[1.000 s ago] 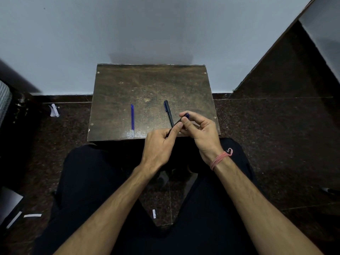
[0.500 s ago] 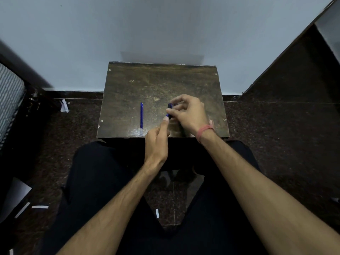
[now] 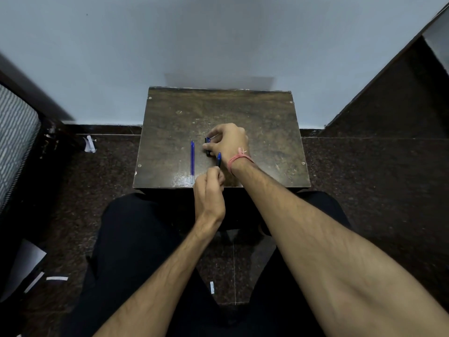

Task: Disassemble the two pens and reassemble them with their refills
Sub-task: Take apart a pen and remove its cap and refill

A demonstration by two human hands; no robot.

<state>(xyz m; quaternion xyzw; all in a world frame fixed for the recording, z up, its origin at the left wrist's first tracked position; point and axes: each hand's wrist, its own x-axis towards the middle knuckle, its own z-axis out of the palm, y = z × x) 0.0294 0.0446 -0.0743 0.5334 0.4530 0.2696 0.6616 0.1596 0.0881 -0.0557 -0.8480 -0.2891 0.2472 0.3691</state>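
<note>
A thin blue refill (image 3: 192, 160) lies lengthwise on the small dark wooden table (image 3: 262, 132), left of both hands. My left hand (image 3: 209, 190) at the table's front edge grips a dark pen piece with a blue end (image 3: 219, 159) that sticks up and away from it. My right hand (image 3: 227, 142) is further back over the table, its fingers curled round a second dark pen (image 3: 207, 144) that lies on the surface; only that pen's far end shows. A red thread band circles my right wrist.
The table stands against a pale wall, with dark stone floor around it. My legs in black trousers are under the front edge. Paper scraps (image 3: 89, 143) lie on the floor at left, a striped object (image 3: 14, 142) at the far left.
My right hand let go of the piece both hands held, reached forward and closed on the pen lying on the table. My left hand keeps the first piece near the front edge.
</note>
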